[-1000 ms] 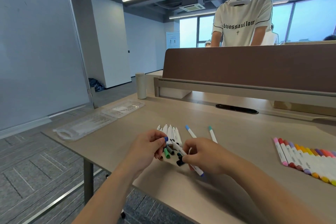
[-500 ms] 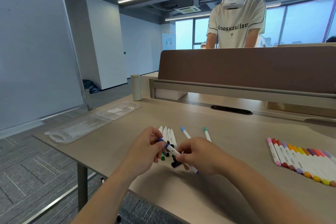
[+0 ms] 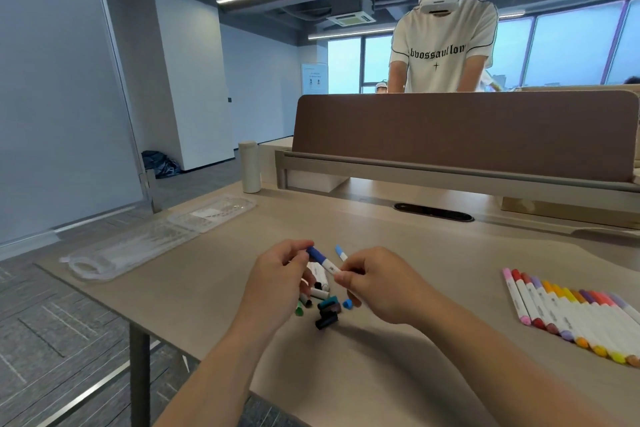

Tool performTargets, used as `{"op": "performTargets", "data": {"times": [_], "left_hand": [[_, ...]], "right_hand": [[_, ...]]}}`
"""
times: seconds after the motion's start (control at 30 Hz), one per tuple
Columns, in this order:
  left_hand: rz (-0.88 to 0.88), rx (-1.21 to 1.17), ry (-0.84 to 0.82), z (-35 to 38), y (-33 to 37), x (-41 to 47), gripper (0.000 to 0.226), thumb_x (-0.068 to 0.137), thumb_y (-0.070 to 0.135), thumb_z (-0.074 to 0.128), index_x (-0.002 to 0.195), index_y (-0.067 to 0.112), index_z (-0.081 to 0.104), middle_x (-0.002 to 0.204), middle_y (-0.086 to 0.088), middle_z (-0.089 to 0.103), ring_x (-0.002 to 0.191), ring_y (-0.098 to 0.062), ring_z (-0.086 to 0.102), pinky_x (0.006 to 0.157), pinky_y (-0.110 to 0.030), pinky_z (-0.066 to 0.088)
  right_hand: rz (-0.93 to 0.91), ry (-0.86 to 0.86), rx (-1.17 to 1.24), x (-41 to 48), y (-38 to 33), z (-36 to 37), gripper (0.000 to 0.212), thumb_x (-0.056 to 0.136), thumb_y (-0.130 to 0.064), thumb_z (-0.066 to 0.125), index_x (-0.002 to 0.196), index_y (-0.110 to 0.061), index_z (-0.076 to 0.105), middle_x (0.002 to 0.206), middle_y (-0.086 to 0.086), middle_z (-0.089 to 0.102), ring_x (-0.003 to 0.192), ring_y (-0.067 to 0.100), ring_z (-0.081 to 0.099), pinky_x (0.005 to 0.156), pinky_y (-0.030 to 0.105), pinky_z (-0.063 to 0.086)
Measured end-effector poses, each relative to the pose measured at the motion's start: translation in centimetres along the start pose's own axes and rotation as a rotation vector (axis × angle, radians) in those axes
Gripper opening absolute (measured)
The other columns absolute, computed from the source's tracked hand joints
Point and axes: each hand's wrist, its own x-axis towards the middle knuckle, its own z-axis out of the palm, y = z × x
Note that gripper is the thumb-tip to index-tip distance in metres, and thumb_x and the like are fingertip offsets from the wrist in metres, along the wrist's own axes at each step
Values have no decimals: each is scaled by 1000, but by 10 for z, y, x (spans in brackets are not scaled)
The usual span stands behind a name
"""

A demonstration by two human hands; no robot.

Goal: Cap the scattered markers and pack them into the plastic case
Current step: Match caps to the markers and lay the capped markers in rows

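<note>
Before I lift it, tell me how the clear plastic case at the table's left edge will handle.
The clear plastic case looks thin and see-through, so probably light and apt to flex if lifted by one end. It lies flat on the beige table, so it should slide, not roll or tip.

The right hand [image 3: 377, 284] hides the rear of the blue marker [image 3: 322, 261]; the left hand [image 3: 277, 282] covers part of the loose markers [image 3: 318, 293]; the capped markers [image 3: 568, 315] run past the right edge.

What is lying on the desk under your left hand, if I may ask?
A few white markers and loose green, teal and black caps poke out beneath the left hand, which holds a blue marker. The hand covers the markers' far ends.
</note>
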Motion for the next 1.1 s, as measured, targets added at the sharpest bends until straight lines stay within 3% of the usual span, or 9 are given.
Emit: {"op": "performTargets", "data": {"times": [0.07, 0.2, 0.3, 0.37, 0.5, 0.6, 0.7, 0.87, 1.1], "left_hand": [[-27, 9, -34, 5, 1, 6, 26, 98, 14, 51, 117, 32, 56, 95, -5, 69, 58, -9, 60, 42, -18, 43], [-56, 59, -79, 22, -3, 15, 21, 97, 13, 50, 105, 24, 65, 97, -4, 68, 51, -4, 55, 45, -15, 41], [-76, 91, -100, 29, -3, 21, 22, 99, 13, 46, 101, 21, 67, 89, -1, 69, 49, -4, 53, 41, -14, 37], [-96, 89, -76, 29, -3, 26, 23, 98, 11, 45, 100, 19, 67, 88, -2, 68, 51, -8, 53, 40, -16, 38], [-110, 107, -37, 23, -8, 36, 24, 94, 9, 47, 94, 21, 68, 83, 0, 69, 55, -13, 56, 51, -23, 43], [-96, 99, -23, 15, -10, 40, 24, 93, 9, 48, 91, 19, 69, 79, 0, 69, 55, -16, 57, 52, -26, 43], [-95, 92, 0, 7, -12, 43, 23, 94, 8, 47, 90, 17, 68, 77, 0, 67, 53, -16, 54, 43, -21, 38], [-70, 114, 22, -8, -13, 46, 23, 92, 7, 49, 85, 17, 69, 71, 1, 64, 54, -18, 52, 54, -29, 41], [-71, 191, 35, -37, -15, 45, 22, 94, 10, 49, 89, 18, 69, 74, -3, 63, 54, -13, 51, 43, -19, 40]], "right_hand": [[96, 36, -20, 12, 12, -5, 25, 98, -35, 58, 84, -19, 70, 72, -1, 70, 60, 10, 59, 71, 36, 55], [270, 104, -107, 37, 33, -9, 18, 92, -26, 60, 84, -12, 68, 77, 8, 71, 71, 26, 71, 74, 47, 60], [348, 83, -188, 54, 38, -7, 16, 89, -20, 59, 78, -9, 65, 70, 9, 66, 57, 25, 68, 60, 35, 59], [383, 72, -245, 66, 38, -6, 17, 90, -18, 58, 76, -9, 64, 67, 8, 63, 53, 22, 63, 50, 30, 49], [419, 38, -309, 83, 36, -1, 22, 94, -22, 59, 75, -11, 60, 67, 6, 60, 58, 21, 62, 49, 28, 44], [412, 39, -350, 89, 28, 2, 30, 96, -33, 59, 75, -12, 57, 76, 6, 61, 59, 20, 57, 47, 26, 38], [279, 83, -367, 100, 21, 13, 30, 93, -24, 59, 66, -15, 50, 64, 3, 49, 54, 20, 45, 48, 27, 31], [182, 10, -333, 113, 0, 30, 32, 89, -17, 58, 60, -14, 46, 57, 3, 41, 51, 20, 39, 47, 27, 28], [259, -158, -487, 119, -22, 39, 18, 89, -4, 56, 71, -10, 54, 70, 4, 49, 60, 17, 47, 53, 25, 39]]}}
